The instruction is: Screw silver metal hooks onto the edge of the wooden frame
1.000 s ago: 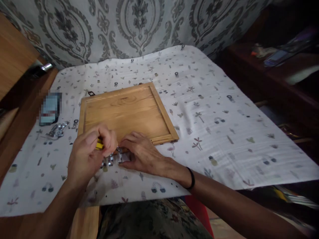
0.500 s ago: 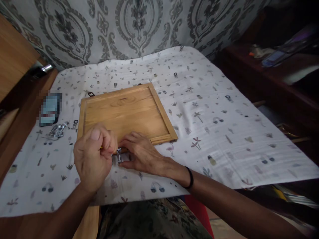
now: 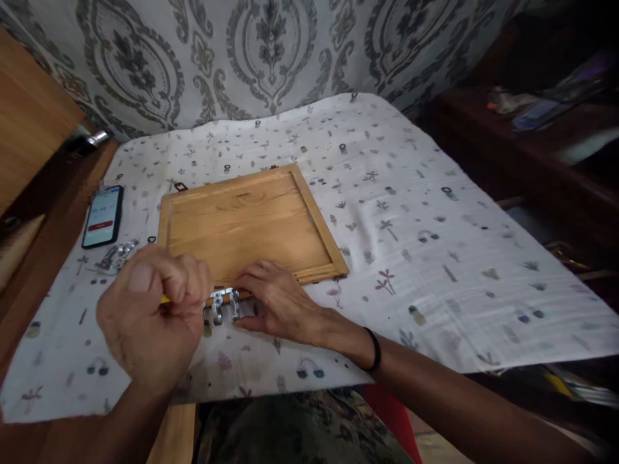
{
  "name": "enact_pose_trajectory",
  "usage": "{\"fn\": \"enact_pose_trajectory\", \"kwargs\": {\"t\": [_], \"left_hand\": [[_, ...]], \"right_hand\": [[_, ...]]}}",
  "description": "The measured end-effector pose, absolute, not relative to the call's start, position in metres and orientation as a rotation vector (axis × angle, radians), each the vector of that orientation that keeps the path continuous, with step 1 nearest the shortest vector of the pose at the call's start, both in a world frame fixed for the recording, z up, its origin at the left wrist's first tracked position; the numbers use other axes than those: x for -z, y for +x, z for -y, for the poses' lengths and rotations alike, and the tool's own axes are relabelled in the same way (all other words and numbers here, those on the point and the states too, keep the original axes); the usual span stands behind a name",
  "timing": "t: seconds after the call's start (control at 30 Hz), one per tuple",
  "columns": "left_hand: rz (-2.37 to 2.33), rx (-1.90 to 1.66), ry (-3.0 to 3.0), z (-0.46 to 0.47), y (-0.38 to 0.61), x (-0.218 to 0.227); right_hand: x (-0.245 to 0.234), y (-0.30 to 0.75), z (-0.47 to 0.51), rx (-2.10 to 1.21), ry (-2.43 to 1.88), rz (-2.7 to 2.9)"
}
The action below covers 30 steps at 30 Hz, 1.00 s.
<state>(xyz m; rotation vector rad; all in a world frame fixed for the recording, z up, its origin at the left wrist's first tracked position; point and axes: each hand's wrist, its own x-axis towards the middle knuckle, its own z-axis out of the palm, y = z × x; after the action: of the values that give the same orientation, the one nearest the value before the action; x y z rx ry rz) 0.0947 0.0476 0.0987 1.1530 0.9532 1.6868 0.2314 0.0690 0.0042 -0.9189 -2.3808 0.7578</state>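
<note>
A framed wooden panel [image 3: 251, 219] lies flat on the patterned cloth. At its near edge sits a shiny metal hinge [image 3: 218, 308], partly covered by fingers. My right hand [image 3: 275, 299] grips the hinge's right end between thumb and fingers, with the fingers resting over the panel's edge. Just left of the hinge, my left hand [image 3: 155, 316] is closed in a fist around a tool with a yellow handle [image 3: 165, 299]. Only a small yellow bit shows; the tool's tip is hidden.
Several loose metal hinge parts [image 3: 116, 256] lie on the cloth [image 3: 411, 258] at the left, near a phone [image 3: 102, 218] with its screen lit. A wooden piece of furniture [image 3: 39, 109] borders the left side. A patterned curtain [image 3: 271, 51] hangs behind.
My left fist has moved left and towards me, uncovering more of the hinge. My right hand keeps its hold. The whole view has shifted slightly.
</note>
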Motion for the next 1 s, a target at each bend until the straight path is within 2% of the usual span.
{"fn": "enact_pose_trajectory", "kwargs": {"t": [0.5,1.0], "left_hand": [[-0.939,-1.666,1.103,-0.053,0.099,-0.082],[-0.928,-1.618,1.16,-0.057,0.101,-0.084]], "right_hand": [[-0.003,0.231,-0.068,-0.746,-0.937,2.377],[-0.002,0.23,-0.069,-0.714,-0.94,2.401]]}}
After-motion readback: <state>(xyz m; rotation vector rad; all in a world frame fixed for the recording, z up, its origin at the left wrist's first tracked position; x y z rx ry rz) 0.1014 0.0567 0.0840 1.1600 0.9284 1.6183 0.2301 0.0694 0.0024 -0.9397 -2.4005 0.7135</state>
